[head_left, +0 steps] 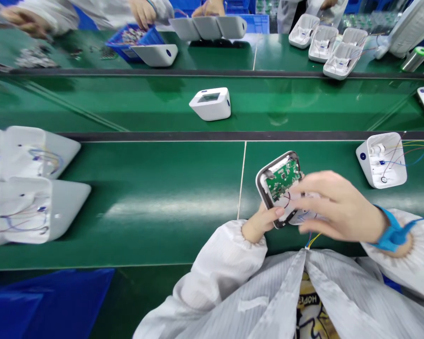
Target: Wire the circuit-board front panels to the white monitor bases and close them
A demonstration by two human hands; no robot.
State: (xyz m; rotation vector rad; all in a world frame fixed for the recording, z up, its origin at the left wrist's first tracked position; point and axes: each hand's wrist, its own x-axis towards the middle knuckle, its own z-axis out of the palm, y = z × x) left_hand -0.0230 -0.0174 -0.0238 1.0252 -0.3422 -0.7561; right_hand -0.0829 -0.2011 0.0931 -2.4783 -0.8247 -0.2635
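My left hand (263, 221) grips a white device cover (263, 186), its thumb over the lower edge. The cover is tilted, its inner side up, showing a green circuit board (282, 179) and a dark rim. My right hand (339, 205), slightly blurred, reaches over the cover's right side with its fingers stretched out and apart. Whether its fingertips touch the board cannot be made out. Behind those fingers a white part with thin wires shows in pieces. Yellow and blue wires (313, 240) with a small white connector hang below, near my coat.
An open white housing (381, 160) with loose wires stands at right. Several wired housings (63, 207) are grouped at left. Across the middle strip lies an assembled white device (212, 103). Co-workers' hands, a blue bin (127, 40) and more housings (342, 59) are opposite. A blue strap (392, 230) circles my right wrist.
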